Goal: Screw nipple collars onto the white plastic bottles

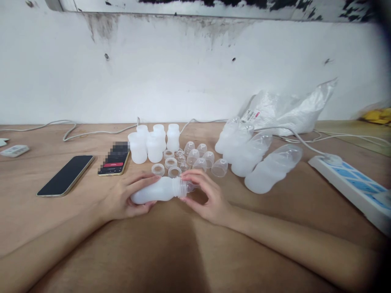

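A frosted white baby bottle [161, 188] lies sideways between my hands, above the wooden table. My left hand [128, 197] is wrapped round its base. At the neck, the fingers and thumb of my right hand [207, 195] close on the collar ring [182, 187], from which a clear nipple [191, 186] points right. Just behind my hands are several loose collar rings [158, 169], some clear nipples [183, 167] and several clear dome caps [219, 167]. Open white bottles [139, 148] stand upright behind these, to the left.
Several capped bottles [265, 171] lie tilted at the right, before a plastic bag [284, 110]. A power strip [351, 183] sits at the far right with a cable plugged in. Two phones, one dark [65, 176] and one lit [114, 159], lie left. White cables run along the wall.
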The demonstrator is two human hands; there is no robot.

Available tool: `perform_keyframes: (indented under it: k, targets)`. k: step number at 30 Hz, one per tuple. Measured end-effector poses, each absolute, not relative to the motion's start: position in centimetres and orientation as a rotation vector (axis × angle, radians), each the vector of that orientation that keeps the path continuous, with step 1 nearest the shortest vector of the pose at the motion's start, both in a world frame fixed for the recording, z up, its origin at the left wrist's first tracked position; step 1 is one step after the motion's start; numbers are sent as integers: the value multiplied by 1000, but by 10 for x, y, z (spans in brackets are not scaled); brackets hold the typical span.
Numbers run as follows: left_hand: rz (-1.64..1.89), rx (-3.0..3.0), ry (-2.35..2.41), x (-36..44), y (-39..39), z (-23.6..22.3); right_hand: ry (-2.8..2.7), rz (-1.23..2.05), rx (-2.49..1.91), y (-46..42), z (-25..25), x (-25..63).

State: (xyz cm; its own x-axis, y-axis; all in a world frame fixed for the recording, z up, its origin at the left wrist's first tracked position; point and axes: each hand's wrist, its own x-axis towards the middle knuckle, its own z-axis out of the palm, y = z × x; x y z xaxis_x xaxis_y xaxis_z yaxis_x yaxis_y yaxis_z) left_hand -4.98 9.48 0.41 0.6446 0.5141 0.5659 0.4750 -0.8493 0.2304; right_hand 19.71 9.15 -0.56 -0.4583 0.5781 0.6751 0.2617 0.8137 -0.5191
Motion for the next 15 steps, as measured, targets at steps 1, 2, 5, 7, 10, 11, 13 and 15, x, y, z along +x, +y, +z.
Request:
perform_keyframes:
  k: [1, 2, 5, 7, 10, 11, 13, 15]
  targets:
    - [975, 2777, 851, -50, 95, 4, -2073, 422, -602, 92, -5, 197]
    - [959, 2759, 863, -51, 95, 4, -2086, 419, -584, 92, -4, 197]
    - [922, 2698, 888, -51, 95, 4, -2100, 427, -546, 92, -5, 199]
    - [918, 2648, 882, -50, 93, 5, -2093, 446, -537, 92, -5, 199]
    - [921, 2603, 876, -48, 92, 7, -2077, 460, -531, 92, -6, 199]
    - [926, 2602, 870, -47, 91, 7, -2075, 453, -532, 93, -6, 199]
    - [919, 2596, 874, -47, 90, 8, -2084, 420, -526, 93, -5, 199]
    - [906, 2577, 896, -47, 90, 8, -2097, 388, -508, 93, -4, 198]
